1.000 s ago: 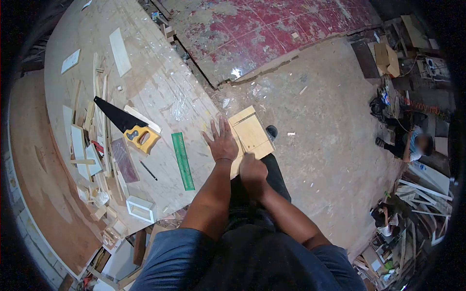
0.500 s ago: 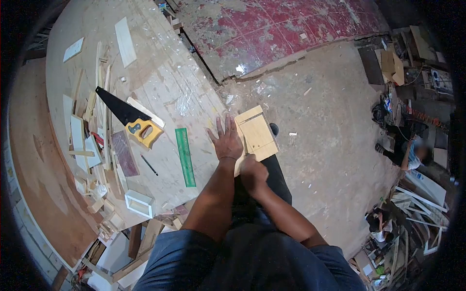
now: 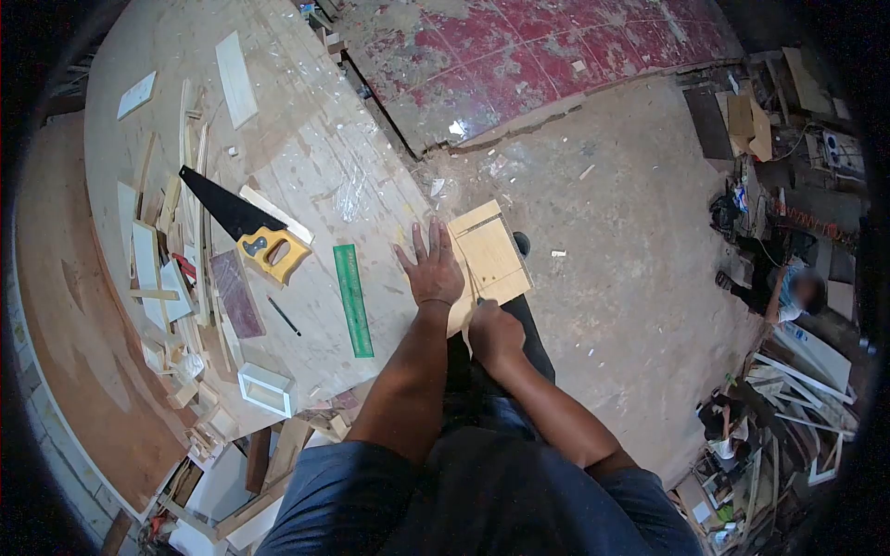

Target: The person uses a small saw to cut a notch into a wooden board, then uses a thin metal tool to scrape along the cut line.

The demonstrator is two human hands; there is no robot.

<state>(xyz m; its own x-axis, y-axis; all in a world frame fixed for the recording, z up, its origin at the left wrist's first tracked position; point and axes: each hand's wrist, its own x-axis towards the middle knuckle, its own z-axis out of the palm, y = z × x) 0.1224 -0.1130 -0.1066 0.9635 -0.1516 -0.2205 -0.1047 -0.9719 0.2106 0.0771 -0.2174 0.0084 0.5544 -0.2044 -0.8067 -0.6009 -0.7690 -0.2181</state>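
Observation:
A light wooden board point(image 3: 493, 248) juts past the edge of the worktable, with a dark slot near its far end and pencil-like lines across it. My left hand point(image 3: 434, 276) lies flat with fingers spread over the board's left side. Close by on the right, my right hand point(image 3: 496, 332) is closed around the handle of a thin-bladed tool point(image 3: 475, 283); its narrow blade points forward along the board. Whether it is a knife or a small saw cannot be made out. A green ruler point(image 3: 353, 301) lies left of my left hand.
On the worktable point(image 3: 306, 185) lie a yellow-handled handsaw point(image 3: 243, 225), a pencil point(image 3: 284, 316), a white frame point(image 3: 265, 389) and a pile of wood strips point(image 3: 199, 222). Two people sit at the far right near scrap wood point(image 3: 802, 394).
My right hand has shifted slightly to the right and back toward me with the tool, and more of the blade shows. My left hand stays in place on the board.

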